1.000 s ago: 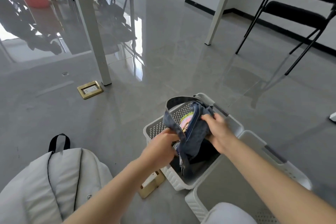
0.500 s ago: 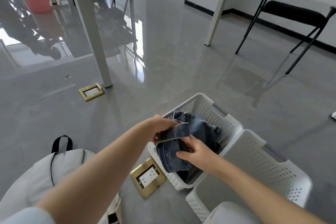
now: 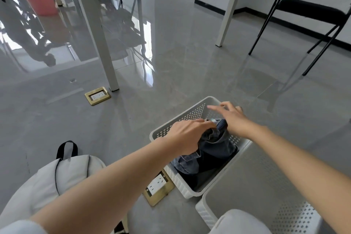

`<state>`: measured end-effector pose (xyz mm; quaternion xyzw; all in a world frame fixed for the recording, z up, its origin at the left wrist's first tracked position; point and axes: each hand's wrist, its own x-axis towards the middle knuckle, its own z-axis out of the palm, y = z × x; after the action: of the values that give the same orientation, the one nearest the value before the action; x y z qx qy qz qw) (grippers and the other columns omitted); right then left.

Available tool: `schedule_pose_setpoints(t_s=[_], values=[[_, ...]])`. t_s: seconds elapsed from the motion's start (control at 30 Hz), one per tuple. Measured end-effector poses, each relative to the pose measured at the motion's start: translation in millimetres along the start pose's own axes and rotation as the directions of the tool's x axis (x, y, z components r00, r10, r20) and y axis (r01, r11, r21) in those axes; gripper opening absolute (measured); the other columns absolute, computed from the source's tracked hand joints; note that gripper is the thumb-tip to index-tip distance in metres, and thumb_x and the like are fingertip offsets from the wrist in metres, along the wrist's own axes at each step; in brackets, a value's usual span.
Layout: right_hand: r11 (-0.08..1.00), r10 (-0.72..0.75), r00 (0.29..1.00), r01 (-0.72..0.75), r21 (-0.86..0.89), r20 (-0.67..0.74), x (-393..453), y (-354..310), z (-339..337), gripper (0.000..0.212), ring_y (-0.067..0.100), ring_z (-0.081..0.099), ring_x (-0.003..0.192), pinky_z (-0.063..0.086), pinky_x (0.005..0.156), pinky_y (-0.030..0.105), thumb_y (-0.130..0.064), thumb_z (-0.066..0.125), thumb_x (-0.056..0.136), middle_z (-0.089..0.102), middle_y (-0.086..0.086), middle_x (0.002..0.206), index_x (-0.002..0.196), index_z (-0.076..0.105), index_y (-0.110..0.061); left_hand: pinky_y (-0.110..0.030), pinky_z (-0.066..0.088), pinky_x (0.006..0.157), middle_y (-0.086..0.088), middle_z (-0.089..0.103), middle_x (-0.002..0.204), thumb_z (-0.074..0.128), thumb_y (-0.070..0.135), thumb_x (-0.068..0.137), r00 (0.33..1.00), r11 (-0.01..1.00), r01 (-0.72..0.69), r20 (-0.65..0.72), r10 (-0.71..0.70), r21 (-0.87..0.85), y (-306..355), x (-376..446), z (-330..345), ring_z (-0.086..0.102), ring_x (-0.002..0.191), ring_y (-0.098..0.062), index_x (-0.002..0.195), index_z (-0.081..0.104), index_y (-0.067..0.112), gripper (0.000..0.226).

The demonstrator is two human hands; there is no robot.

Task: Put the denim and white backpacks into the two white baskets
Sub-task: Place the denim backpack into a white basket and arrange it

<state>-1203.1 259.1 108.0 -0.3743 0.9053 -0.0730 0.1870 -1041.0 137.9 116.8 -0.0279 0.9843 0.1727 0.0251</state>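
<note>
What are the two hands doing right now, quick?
Left hand: closed on the denim backpack, pushing it into the far basket.
Right hand: open, fingers spread, holding nothing.

Views: one only, the head camera, so no second view shares the scene.
Position: above the near white basket (image 3: pixel 263 192), which runs off the bottom right corner.
Facing: forward and down across the grey floor (image 3: pixel 171 74).
Nearness: close; both forearms reach out from the bottom edge over the far basket (image 3: pixel 182 119).
Far reach: a table leg (image 3: pixel 228 8) and black chair (image 3: pixel 311 8) beyond that basket.
Lens: wide, straight lines bow near the edges.
</note>
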Motion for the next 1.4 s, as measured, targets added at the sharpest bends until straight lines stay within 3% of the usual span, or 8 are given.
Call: schedule_pose_setpoints(t_s=[0.23,0.47,0.67,0.83,0.97,1.13,1.3,1.4], values=[[0.988,-0.061,0.998,0.063,-0.143,0.016,-4,35,-1,0.009,0.031,0.049,0.109,0.043,0.083,0.039,-0.022,0.056,0.088,0.059,0.008,0.106,0.094,0.054,-0.016,-0.041,0.055,0.072,0.005,0.059,0.134,0.050,-0.005,0.081,0.967,0.987,0.136,-0.206,-0.151,-0.082,-19,4,-26,0.063,0.103,-0.032,0.133,0.046,0.037,0.067],[0.966,-0.046,0.998,0.036,0.257,0.033,-21,39,0,0.032,0.023,0.063,0.086,0.052,0.076,0.045,-0.024,0.066,0.074,0.065,0.006,0.094,0.102,0.051,-0.023,-0.045,0.050,0.083,-0.002,0.064,0.116,0.044,-0.013,0.074,0.803,0.867,0.111,-0.470,-0.366,-0.486,-10,36,-54,0.058,0.101,-0.033,0.117,0.056,0.024,0.058],[0.981,0.034,0.968,0.015,-0.192,0.250,-40,45,25,0.021,0.024,0.061,0.108,0.034,0.072,0.021,-0.021,0.051,0.088,0.067,0.001,0.107,0.106,0.062,-0.018,-0.012,0.050,0.061,-0.002,0.062,0.098,0.053,-0.016,0.076,0.689,0.605,-0.036,-0.459,-0.561,-0.795,-16,50,-76,0.059,0.091,-0.023,0.109,0.059,0.017,0.048],[0.998,0.008,0.968,0.007,-0.059,0.249,-44,42,46,0.028,0.025,0.058,0.116,0.042,0.090,0.025,-0.020,0.056,0.087,0.065,0.010,0.116,0.115,0.061,-0.014,-0.038,0.062,0.062,-0.011,0.066,0.102,0.055,-0.011,0.078,0.636,0.306,-0.126,-0.314,-0.705,-0.944,-30,51,-90,0.068,0.086,-0.031,0.102,0.058,0.026,0.045],[0.994,-0.017,0.975,-0.007,0.106,0.222,-34,33,46,0.024,0.022,0.061,0.106,0.045,0.088,0.028,-0.024,0.052,0.094,0.065,0.005,0.113,0.117,0.053,-0.020,-0.044,0.061,0.078,-0.007,0.067,0.103,0.063,-0.003,0.080,0.652,0.368,-0.082,-0.329,-0.683,-0.926,-38,49,-86,0.067,0.094,-0.028,0.108,0.058,0.024,0.040],[0.939,0.039,0.979,0.033,0.342,-0.201,-32,20,21,0.009,0.021,0.060,0.084,0.042,0.068,0.034,-0.025,0.053,0.093,0.062,-0.001,0.089,0.101,0.052,-0.022,-0.036,0.055,0.083,-0.007,0.065,0.106,0.067,-0.001,0.079,0.749,0.519,0.047,-0.313,-0.584,-0.854,-33,48,-60,0.063,0.097,-0.025,0.118,0.056,0.018,0.044],[0.976,0.053,0.972,-0.002,-0.219,0.229,-33,16,9,0.022,0.029,0.060,0.084,0.049,0.075,0.039,-0.029,0.052,0.082,0.063,0.010,0.088,0.086,0.057,-0.008,-0.039,0.055,0.091,-0.009,0.067,0.110,0.076,0.005,0.068,0.764,0.521,0.243,-0.170,-0.623,-0.818,-29,58,-49,0.064,0.103,-0.028,0.117,0.062,0.017,0.052],[0.959,-0.012,0.998,-0.008,0.282,0.067,-26,-4,3,0.030,0.023,0.064,0.098,0.051,0.091,0.039,-0.030,0.064,0.083,0.068,0.006,0.103,0.106,0.063,-0.011,-0.033,0.051,0.094,-0.008,0.064,0.115,0.085,0.010,0.065,0.822,0.533,0.352,-0.019,-0.569,-0.769,-30,64,-77,0.061,0.104,-0.026,0.124,0.060,0.015,0.064]])
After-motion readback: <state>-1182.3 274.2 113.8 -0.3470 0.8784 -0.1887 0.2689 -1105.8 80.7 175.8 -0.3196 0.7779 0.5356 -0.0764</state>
